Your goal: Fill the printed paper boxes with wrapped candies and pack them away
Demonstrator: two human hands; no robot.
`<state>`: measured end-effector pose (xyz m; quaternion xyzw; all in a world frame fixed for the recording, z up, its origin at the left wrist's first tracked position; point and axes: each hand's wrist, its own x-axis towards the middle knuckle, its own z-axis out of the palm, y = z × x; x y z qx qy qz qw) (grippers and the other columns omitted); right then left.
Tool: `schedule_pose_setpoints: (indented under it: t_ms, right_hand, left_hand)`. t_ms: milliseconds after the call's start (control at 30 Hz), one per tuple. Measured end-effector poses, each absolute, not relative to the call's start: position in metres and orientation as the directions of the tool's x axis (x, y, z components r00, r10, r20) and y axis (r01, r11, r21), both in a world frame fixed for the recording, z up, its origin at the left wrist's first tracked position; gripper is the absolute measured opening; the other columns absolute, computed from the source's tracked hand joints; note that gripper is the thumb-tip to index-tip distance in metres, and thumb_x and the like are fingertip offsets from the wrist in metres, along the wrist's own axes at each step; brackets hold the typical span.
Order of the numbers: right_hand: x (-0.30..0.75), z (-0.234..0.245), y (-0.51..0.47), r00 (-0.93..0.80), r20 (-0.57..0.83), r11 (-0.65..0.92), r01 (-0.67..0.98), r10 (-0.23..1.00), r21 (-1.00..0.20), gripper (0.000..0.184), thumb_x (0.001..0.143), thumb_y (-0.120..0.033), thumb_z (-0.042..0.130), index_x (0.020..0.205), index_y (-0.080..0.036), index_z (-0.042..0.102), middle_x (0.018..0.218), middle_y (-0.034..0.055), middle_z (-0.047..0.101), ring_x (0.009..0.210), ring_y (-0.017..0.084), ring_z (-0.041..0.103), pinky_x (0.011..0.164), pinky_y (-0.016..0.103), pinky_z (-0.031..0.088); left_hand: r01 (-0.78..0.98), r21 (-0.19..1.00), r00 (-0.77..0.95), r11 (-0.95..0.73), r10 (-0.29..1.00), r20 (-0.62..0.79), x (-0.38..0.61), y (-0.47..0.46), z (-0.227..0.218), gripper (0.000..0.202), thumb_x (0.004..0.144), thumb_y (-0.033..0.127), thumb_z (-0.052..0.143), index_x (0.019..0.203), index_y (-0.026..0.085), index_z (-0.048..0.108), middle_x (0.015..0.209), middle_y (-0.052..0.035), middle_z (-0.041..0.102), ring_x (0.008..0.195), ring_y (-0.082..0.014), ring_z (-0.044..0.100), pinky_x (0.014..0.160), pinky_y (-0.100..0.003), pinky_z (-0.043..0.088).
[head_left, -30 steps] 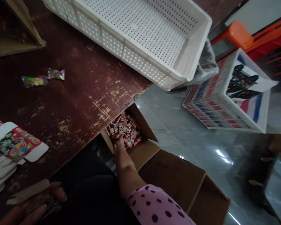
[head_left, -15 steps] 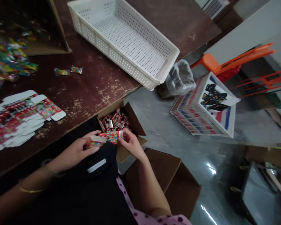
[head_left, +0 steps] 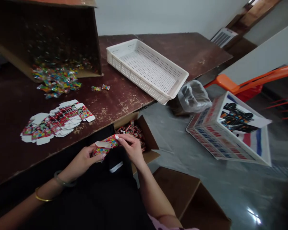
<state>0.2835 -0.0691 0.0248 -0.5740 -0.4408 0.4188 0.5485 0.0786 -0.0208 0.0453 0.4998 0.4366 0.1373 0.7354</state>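
Both my hands hold a small printed paper box [head_left: 107, 144] over my lap, just below the table edge. My left hand [head_left: 85, 158] grips its left end, where a flap stands open. My right hand [head_left: 132, 147] pinches its right end with closed fingers. Right behind my right hand, on the floor, an open cardboard carton [head_left: 147, 138] holds many small red packets [head_left: 131, 128]. A fanned stack of flat printed box blanks [head_left: 56, 123] lies on the brown table [head_left: 115, 99] to the left.
A tipped cardboard box [head_left: 62, 28] spills wrapped candies [head_left: 55, 81] at the table's back left; two loose candies [head_left: 100, 88] lie near. A white perforated tray [head_left: 147, 68] sits at the table's right edge. On the floor: a plastic bag [head_left: 193, 95], a printed crate [head_left: 230, 127], another carton [head_left: 189, 201].
A second ago my right hand was down in the carton of red packets. It came up to the small box in my left hand, and my view has tilted upward.
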Motion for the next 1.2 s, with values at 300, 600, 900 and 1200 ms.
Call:
schedule_pose_setpoints:
  t_ms: [300,600,900,1200]
  right_hand:
    - [0.265,0.012,-0.065,0.408,-0.021,-0.058,0.079,0.913,-0.995,0.017,0.082,-0.034,0.066,0.083,-0.023,0.079,0.08,0.0044,0.072,0.074,0.017,0.064,0.068,0.027,0.049]
    - [0.267,-0.009,-0.065,0.399,-0.136,-0.156,0.017,0.907,-0.988,0.023,0.081,-0.039,0.066,0.079,-0.02,0.078,0.072,0.0037,0.069,0.062,0.015,0.059,0.057,0.025,0.047]
    - [0.245,0.002,-0.087,0.283,0.236,0.142,0.315,0.929,-0.938,0.03,0.087,-0.027,0.061,0.116,-0.029,0.07,0.111,0.0064,0.07,0.1,0.02,0.065,0.091,0.034,0.05]
    - [0.227,-0.004,-0.075,0.496,0.0,0.024,-0.041,0.868,-0.999,0.039,0.082,-0.03,0.068,0.119,-0.022,0.061,0.101,0.0047,0.07,0.09,0.016,0.066,0.084,0.03,0.053]
  left_hand:
    - [0.085,0.791,0.497,0.606,0.662,-0.561,0.07,-0.038,0.036,0.033,0.071,0.037,0.077,0.098,0.017,0.076,0.097,-0.0078,0.078,0.092,-0.0258,0.069,0.09,-0.035,0.049]
    - [0.1,0.772,0.502,0.628,0.638,-0.584,0.07,-0.04,0.025,0.036,0.069,0.04,0.078,0.094,0.014,0.076,0.092,-0.0082,0.078,0.088,-0.0255,0.069,0.086,-0.034,0.049]
    - [-0.019,0.719,0.482,0.695,0.636,-0.602,0.067,-0.04,0.029,0.033,0.07,0.034,0.08,0.095,0.014,0.076,0.093,-0.0084,0.079,0.087,-0.0237,0.069,0.083,-0.033,0.05]
    - [-0.117,0.633,0.502,0.765,0.596,-0.627,0.073,-0.036,0.023,0.033,0.068,0.031,0.082,0.094,0.013,0.076,0.095,-0.0107,0.078,0.091,-0.0255,0.069,0.085,-0.033,0.05]
